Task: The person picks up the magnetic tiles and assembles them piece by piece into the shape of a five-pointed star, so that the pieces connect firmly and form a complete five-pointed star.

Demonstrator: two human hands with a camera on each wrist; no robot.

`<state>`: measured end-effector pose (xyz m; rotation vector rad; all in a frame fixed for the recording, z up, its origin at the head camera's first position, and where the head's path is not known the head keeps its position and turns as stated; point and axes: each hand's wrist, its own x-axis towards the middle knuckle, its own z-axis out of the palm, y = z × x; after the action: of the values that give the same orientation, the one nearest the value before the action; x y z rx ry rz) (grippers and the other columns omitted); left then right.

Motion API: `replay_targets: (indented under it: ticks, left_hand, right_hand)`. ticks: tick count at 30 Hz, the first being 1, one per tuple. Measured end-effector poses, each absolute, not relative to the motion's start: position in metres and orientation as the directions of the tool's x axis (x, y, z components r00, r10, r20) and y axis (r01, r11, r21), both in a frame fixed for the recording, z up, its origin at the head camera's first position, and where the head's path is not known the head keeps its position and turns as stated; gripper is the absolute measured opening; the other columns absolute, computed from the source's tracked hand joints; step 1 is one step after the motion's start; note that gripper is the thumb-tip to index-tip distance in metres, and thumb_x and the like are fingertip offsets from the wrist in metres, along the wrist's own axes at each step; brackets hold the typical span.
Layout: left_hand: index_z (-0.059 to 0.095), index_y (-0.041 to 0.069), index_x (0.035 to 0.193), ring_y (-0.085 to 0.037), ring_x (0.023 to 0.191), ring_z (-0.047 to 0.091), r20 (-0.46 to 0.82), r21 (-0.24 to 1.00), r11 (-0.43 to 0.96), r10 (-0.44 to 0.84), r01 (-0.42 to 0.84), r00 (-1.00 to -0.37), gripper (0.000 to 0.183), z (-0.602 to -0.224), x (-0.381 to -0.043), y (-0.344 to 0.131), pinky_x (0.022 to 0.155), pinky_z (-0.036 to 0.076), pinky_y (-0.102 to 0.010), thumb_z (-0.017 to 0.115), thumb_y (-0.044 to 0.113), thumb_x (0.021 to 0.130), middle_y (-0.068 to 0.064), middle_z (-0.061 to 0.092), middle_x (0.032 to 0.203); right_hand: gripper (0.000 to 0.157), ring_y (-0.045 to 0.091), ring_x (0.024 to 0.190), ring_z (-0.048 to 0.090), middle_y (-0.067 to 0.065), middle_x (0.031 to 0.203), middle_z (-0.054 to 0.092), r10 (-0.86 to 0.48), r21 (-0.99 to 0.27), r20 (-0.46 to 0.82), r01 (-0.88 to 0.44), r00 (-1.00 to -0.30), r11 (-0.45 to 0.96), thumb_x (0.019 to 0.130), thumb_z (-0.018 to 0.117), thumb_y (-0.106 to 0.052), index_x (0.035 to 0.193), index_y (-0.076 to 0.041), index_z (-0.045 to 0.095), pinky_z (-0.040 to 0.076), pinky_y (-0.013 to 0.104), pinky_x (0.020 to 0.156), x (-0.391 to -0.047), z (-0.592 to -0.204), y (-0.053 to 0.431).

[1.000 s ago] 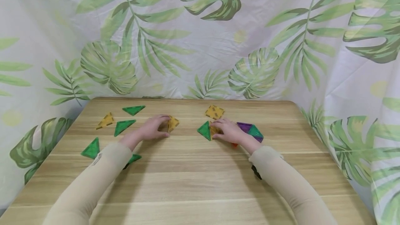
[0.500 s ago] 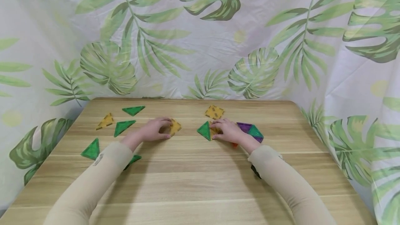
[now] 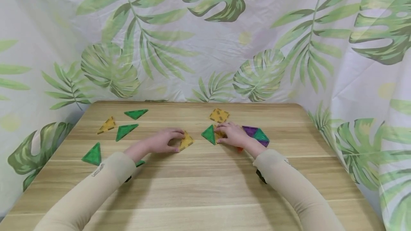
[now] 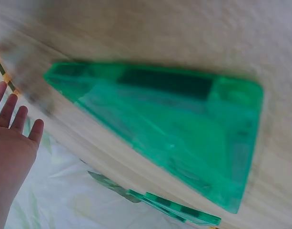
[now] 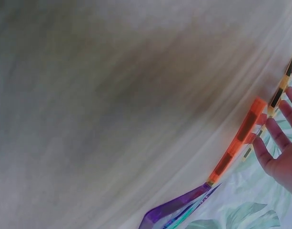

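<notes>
In the head view my left hand (image 3: 162, 142) holds a yellow triangular magnetic tile (image 3: 187, 142) flat on the table, thumb at its near corner and fingers at its far side. To the right, my right hand (image 3: 234, 134) grips another yellow tile (image 3: 218, 135), mostly covered by the fingers. A green triangular tile (image 3: 208, 134) lies against that tile's left edge. The left wrist view has a large green triangular tile (image 4: 174, 129) close to the camera. In the right wrist view an orange tile (image 5: 238, 140) lies beside my right hand's fingertips.
Behind the right hand is a yellow square of tiles (image 3: 219, 115). A purple and teal tile group (image 3: 259, 135) lies right of it. Over on the left are a yellow triangle (image 3: 106, 125) and several green triangles (image 3: 93, 154). A leaf-print cloth (image 3: 205, 45) hangs behind the table.
My left hand has slid the yellow triangular tile to the right and nearer to me, toward the green tile. My right hand stays at its yellow tile.
</notes>
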<state>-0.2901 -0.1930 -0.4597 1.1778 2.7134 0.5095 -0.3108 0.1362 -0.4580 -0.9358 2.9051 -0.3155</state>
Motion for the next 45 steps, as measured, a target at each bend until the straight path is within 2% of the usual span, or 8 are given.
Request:
replay_targets:
  ticks: [7, 14, 21, 28, 31, 39, 45]
  left_hand:
    - [0.050, 0.002, 0.135, -0.039, 0.130, 0.039, 0.019, 0.410, 0.624, 0.724, 0.666, -0.690, 0.067, -0.447, -0.280, -0.208, 0.105, 0.032, -0.055, 0.076, 0.030, 0.079, -0.020, 0.044, 0.141]
    - [0.047, 0.003, 0.137, -0.039, 0.129, 0.040, -0.075, 0.440, 0.676, 0.683, 0.591, -0.726, 0.075, -0.430, -0.269, -0.244, 0.103, 0.034, -0.055, 0.081, 0.025, 0.074, -0.018, 0.045, 0.140]
    - [0.050, 0.006, 0.135, -0.043, 0.127, 0.040, -0.141, 0.312, 0.752, 0.641, 0.581, -0.754, 0.078, -0.421, -0.257, -0.273, 0.100, 0.032, -0.062, 0.085, 0.026, 0.067, -0.018, 0.048, 0.137]
    - [0.048, 0.007, 0.136, -0.047, 0.130, 0.031, -0.222, 0.272, 0.806, 0.585, 0.526, -0.780, 0.089, -0.421, -0.252, -0.294, 0.098, 0.028, -0.067, 0.089, 0.025, 0.058, -0.018, 0.044, 0.140]
    - [0.050, 0.008, 0.134, -0.047, 0.130, 0.031, -0.210, 0.273, 0.802, 0.589, 0.531, -0.781, 0.087, -0.423, -0.253, -0.298, 0.098, 0.028, -0.067, 0.089, 0.027, 0.058, -0.018, 0.046, 0.138]
    - [0.060, 0.008, 0.122, -0.039, 0.118, 0.049, -0.118, 0.246, 0.757, 0.643, 0.605, -0.757, 0.074, -0.431, -0.263, -0.290, 0.094, 0.038, -0.060, 0.087, 0.035, 0.058, -0.015, 0.057, 0.125]
    - [0.066, 0.009, 0.113, -0.029, 0.109, 0.055, -0.045, 0.234, 0.718, 0.681, 0.655, -0.731, 0.063, -0.439, -0.274, -0.272, 0.093, 0.045, -0.049, 0.086, 0.036, 0.059, -0.007, 0.062, 0.114]
  right_hand:
    - [0.053, 0.029, 0.126, 0.042, 0.006, 0.139, 0.049, -0.635, -0.225, 0.036, -0.625, -0.772, 0.747, 0.085, 0.067, -0.042, 0.131, -0.017, 0.057, 0.040, 0.054, 0.096, -0.301, -0.455, 0.118]
    - [0.062, 0.029, 0.132, 0.036, 0.005, 0.145, 0.043, -0.722, -0.222, 0.005, -0.704, -0.692, 0.674, 0.087, 0.065, -0.044, 0.139, -0.015, 0.048, 0.033, 0.051, 0.106, -0.289, -0.453, 0.089]
    - [0.062, 0.027, 0.136, 0.032, 0.002, 0.149, 0.038, -0.789, -0.164, -0.038, -0.775, -0.613, 0.610, 0.090, 0.058, -0.050, 0.142, -0.020, 0.044, 0.031, 0.055, 0.105, -0.285, -0.457, 0.070]
    - [0.055, 0.026, 0.136, 0.032, 0.000, 0.149, 0.038, -0.809, -0.148, -0.043, -0.797, -0.586, 0.585, 0.093, 0.053, -0.048, 0.141, -0.023, 0.046, 0.030, 0.054, 0.106, -0.281, -0.464, 0.072]
    - [0.051, 0.026, 0.134, 0.034, 0.001, 0.148, 0.040, -0.818, -0.165, -0.032, -0.804, -0.575, 0.572, 0.093, 0.055, -0.045, 0.139, -0.022, 0.048, 0.030, 0.053, 0.106, -0.279, -0.463, 0.077]
    - [0.045, 0.029, 0.132, 0.038, 0.004, 0.142, 0.047, -0.841, -0.227, -0.001, -0.819, -0.541, 0.527, 0.093, 0.059, -0.036, 0.133, -0.016, 0.055, 0.030, 0.051, 0.108, -0.273, -0.456, 0.089]
    - [0.040, 0.026, 0.129, 0.041, 0.003, 0.139, 0.051, -0.851, -0.234, 0.011, -0.829, -0.525, 0.508, 0.093, 0.060, -0.033, 0.129, -0.015, 0.059, 0.032, 0.046, 0.108, -0.271, -0.456, 0.098]
